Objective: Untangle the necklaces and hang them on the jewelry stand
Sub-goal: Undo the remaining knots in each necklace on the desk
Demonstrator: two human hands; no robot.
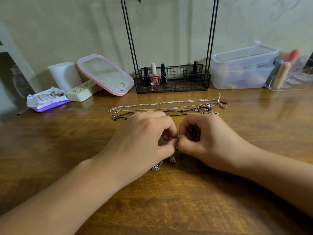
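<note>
Two hands, left hand and right hand, both pinching one small chain; necklaces beyond.

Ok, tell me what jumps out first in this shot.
The two hands, left hand and right hand, meet at the middle of the wooden table, pinching a small piece of chain between their fingertips. Just beyond them several necklaces lie stretched out in rows. Behind those stands the black wire jewelry stand, its basket holding nail polish bottles.
</note>
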